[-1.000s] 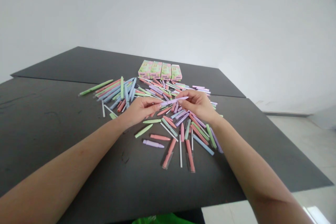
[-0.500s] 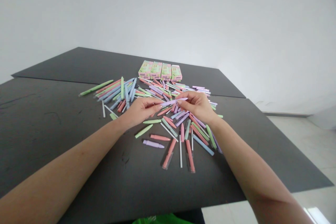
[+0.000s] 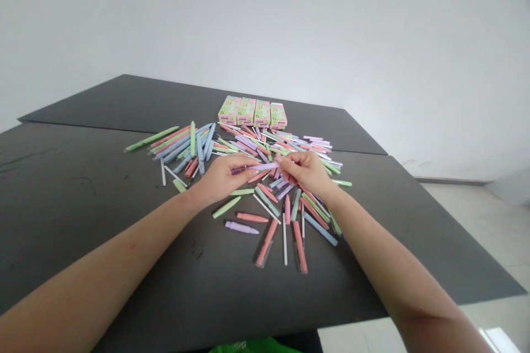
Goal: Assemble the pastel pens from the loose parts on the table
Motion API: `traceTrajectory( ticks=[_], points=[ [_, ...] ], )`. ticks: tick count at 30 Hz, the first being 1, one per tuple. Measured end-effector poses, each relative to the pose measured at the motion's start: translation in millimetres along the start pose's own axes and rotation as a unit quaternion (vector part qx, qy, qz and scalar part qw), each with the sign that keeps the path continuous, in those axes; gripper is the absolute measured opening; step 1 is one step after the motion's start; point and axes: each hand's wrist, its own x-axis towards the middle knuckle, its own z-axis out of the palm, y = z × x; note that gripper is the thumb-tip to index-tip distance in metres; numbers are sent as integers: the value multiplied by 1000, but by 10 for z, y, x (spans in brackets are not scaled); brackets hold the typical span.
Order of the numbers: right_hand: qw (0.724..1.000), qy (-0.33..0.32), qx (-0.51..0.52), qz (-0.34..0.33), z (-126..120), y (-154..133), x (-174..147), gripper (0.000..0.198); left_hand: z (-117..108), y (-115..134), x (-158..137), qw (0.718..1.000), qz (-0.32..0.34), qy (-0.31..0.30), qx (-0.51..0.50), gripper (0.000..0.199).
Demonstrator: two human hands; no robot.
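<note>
A purple pen is held level above the pile, between my two hands. My left hand pinches its left end. The fingers of my right hand close round its right end, hiding the tip. Below and around the hands lie loose pen parts: a green barrel, a coral barrel, a purple barrel and a thin white refill. Two coral pieces with clear caps, one of them a coral cap piece, lie nearest to me.
Several pink and green boxes stand in a row behind the pile. A bundle of pens in green, coral and blue lies at the left. The dark table has a seam across it and a wall behind.
My right hand has shifted slightly down and left, its fingers now covering the pen's right end. The pen has moved a little lower. The things on the table look unmoved.
</note>
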Motion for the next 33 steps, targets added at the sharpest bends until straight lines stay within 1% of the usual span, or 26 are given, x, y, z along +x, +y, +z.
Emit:
traceTrajectory(
  ticks=[2, 5, 7, 9, 14, 19, 24, 28, 33],
  points=[
    [1000, 1, 0, 15, -2, 9, 2, 50, -3, -13, 0, 1000, 2, -3, 4, 21],
    [999, -31, 19, 7, -36, 6, 6, 52, -7, -39, 1, 1000, -14, -5, -15, 23],
    [998, -49, 46, -14, -77, -5, 5, 46, -10, -58, 1, 999, -32, -6, -32, 24],
    [996, -52, 72, -30, -118, -18, 0, 38, -12, -73, 1, 998, -46, -9, -50, 25],
    [994, -63, 83, -42, -138, -30, -10, 35, -15, -63, -2, 994, -70, -20, -85, 24],
    [994, -46, 88, -48, -82, -34, 8, 25, -13, -26, -8, 989, -95, -33, -110, 25],
    [991, -25, 117, -66, -80, -6, 25, 27, -12, -57, -7, 983, -110, -65, -135, 25],
    [989, -4, 121, -81, -88, 17, 31, 27, 0, -85, -10, 975, -129, -89, -156, 26],
    [991, -18, 117, -62, -55, 0, 31, 31, 12, -72, -24, 962, -135, -135, -197, 41]
  ],
)
